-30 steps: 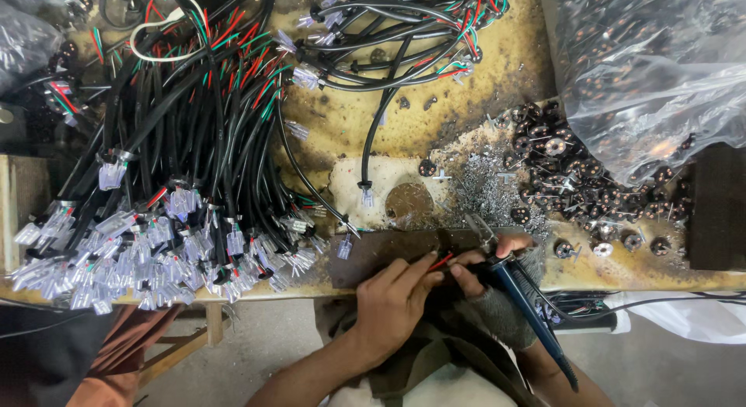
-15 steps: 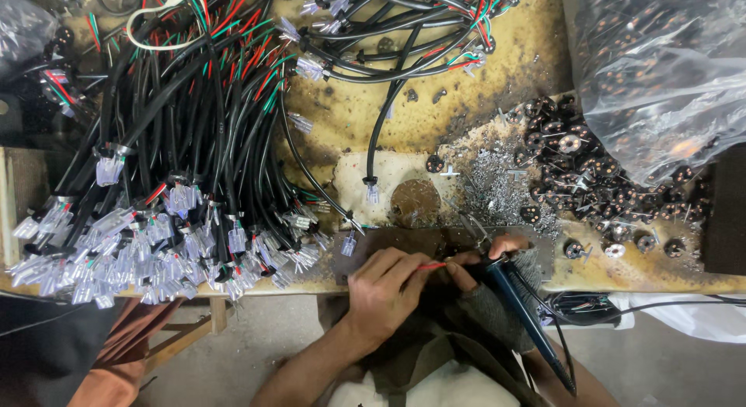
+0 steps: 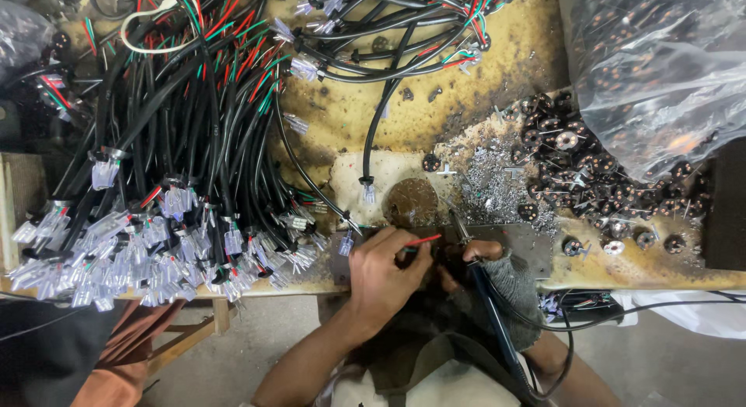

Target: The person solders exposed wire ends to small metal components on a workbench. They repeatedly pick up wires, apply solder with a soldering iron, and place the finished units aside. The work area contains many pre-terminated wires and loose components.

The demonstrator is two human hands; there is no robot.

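My left hand (image 3: 382, 273) pinches a thin red wire (image 3: 423, 241) at the front edge of the stained workbench (image 3: 497, 57). The wire's tip points right, toward a small dark part hidden between my hands. My right hand (image 3: 497, 271), in a grey fingerless glove, grips a blue-handled soldering iron (image 3: 488, 314). Its metal tip (image 3: 458, 225) rises over a dark metal plate (image 3: 528, 248). The iron's black cord runs down to the lower right.
A big bundle of black cables with clear plug ends (image 3: 155, 236) covers the left of the bench. Small round black connectors (image 3: 575, 166) lie scattered at right beside a clear plastic bag (image 3: 660, 65) of them. Solder scraps (image 3: 493, 185) and a brown round pad (image 3: 410, 202) lie just beyond my hands.
My hands stay at the bench's front edge. The red wire has shifted slightly right toward the iron's tip, and the view has moved a little.
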